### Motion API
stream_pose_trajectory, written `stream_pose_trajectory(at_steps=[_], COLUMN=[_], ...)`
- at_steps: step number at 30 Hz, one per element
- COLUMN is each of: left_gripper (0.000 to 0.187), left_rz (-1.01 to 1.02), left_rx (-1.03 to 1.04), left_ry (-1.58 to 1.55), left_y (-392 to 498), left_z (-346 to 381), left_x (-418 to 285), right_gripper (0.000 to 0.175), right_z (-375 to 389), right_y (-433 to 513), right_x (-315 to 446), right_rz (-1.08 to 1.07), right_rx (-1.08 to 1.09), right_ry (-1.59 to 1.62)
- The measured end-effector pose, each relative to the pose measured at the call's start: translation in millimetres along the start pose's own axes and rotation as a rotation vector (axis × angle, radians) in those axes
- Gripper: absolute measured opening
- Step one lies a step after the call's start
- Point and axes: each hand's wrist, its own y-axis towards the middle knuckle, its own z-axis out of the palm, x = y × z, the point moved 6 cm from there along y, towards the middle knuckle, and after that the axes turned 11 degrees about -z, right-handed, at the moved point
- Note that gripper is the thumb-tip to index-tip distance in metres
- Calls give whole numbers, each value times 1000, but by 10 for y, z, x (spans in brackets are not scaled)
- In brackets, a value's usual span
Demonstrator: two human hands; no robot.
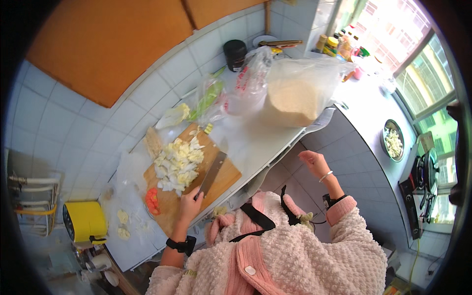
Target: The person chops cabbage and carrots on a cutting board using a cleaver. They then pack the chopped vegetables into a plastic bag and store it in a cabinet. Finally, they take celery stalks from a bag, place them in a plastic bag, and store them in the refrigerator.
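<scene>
My left hand [190, 205] grips the handle of a kitchen knife [215, 170]. Its broad blade lies over the wooden cutting board [225, 177], angled away from me. Beside the blade, chopped cabbage [179, 164] is heaped on the board. Pieces of orange-red vegetable, perhaps carrot or tomato [152, 201], sit near the board's left edge. My right hand [313, 162] is raised over the floor, off the counter, with fingers loosely bent and nothing visible in it. A pale cabbage leaf [173, 115] rests behind the board.
A large clear bag of tan grains or crumbs [293, 99] stands near the counter edge, beside a crumpled plastic bag [250, 79]. Left of the board is a yellow appliance [84, 222]. A bowl of pale chopped food [393, 141] and a gas stove [415, 197] occupy the right counter.
</scene>
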Motion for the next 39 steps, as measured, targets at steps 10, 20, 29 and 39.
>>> stream_pose_trajectory(at_steps=[10, 20, 29, 39], left_gripper=[33, 43, 46, 80], left_rz=[-200, 335, 269, 442], left_rx=[-124, -118, 43, 149], left_ry=[-92, 476, 733, -370], left_y=[412, 22, 169, 1471], left_z=[71, 380, 339, 626], left_x=[-65, -127, -43, -2036], right_gripper=[16, 16, 13, 84], right_z=[-141, 53, -35, -1276], right_y=[-357, -981, -1118, 631], right_x=[-262, 52, 243, 484], right_rz=[68, 168, 187, -231], right_rx=[-74, -169, -252, -684], right_ry=[48, -15, -5, 0])
